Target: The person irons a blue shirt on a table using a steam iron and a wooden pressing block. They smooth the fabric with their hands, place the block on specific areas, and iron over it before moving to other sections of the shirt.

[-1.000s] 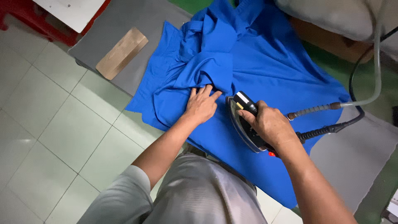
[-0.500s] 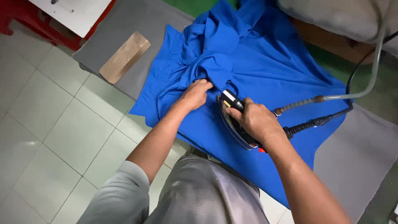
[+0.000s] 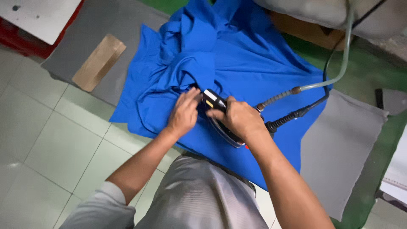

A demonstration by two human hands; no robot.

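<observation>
- My right hand is clamped on the iron.
- My left hand presses flat, fingers apart, on the blue garment near the ironing table's front edge.

garment on table | iron on garment | cardboard left of garment

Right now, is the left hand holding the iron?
No. The right hand grips the iron; the left hand lies flat on the blue cloth.
</observation>
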